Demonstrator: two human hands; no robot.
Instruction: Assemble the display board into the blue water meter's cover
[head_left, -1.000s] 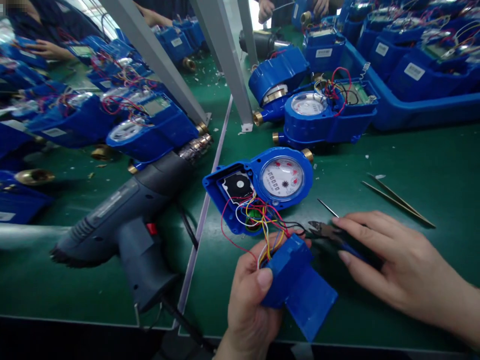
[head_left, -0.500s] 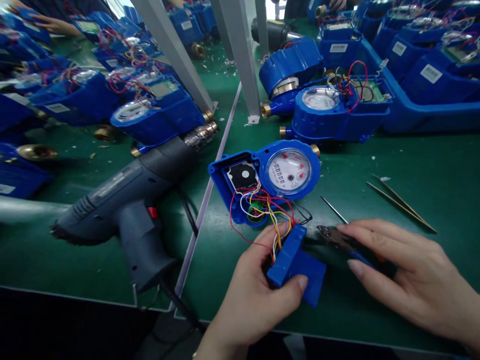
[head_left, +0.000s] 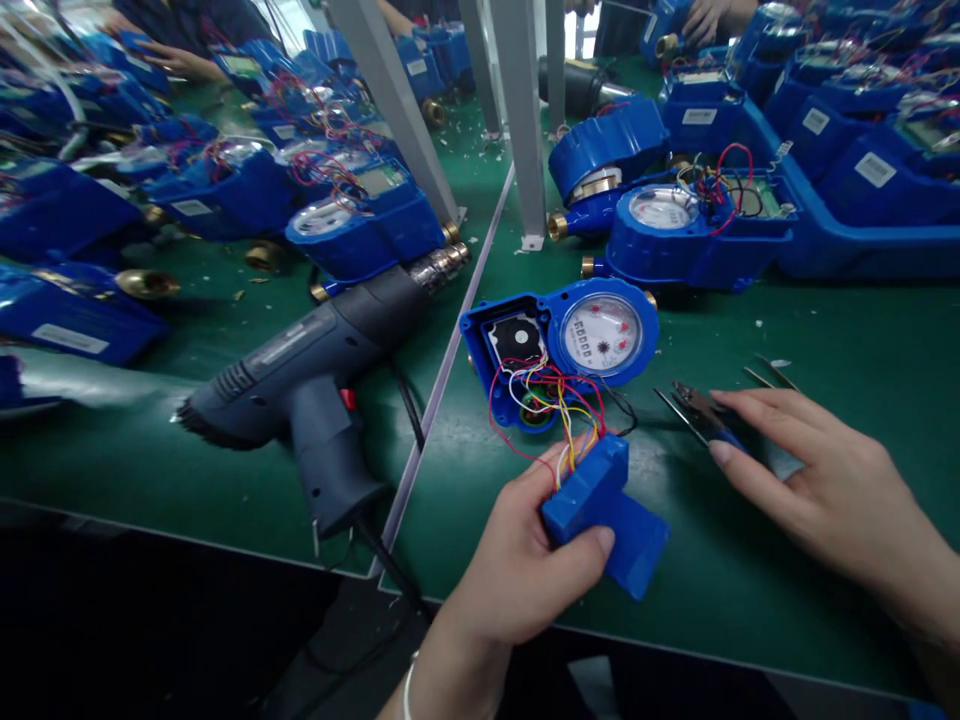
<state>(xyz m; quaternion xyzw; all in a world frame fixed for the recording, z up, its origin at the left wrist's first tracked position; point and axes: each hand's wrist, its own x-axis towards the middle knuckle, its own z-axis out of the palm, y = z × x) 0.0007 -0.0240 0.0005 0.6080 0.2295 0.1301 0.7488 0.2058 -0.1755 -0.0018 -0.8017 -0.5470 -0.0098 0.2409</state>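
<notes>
Heat gun (head_left: 315,365) lies on the green counter (head_left: 825,330), left. Left hand (head_left: 525,560) clamped on a blue cover (head_left: 604,510), thumb on its near edge, wires (head_left: 555,405) running to the open water meter (head_left: 570,345) just behind. Right hand (head_left: 817,480) palm-down, fingers spread flat over the cutters (head_left: 705,410) on the counter.

heat gun (head_left: 315,375) left of open meter (head_left: 562,350), cutters (head_left: 705,415) right
</notes>
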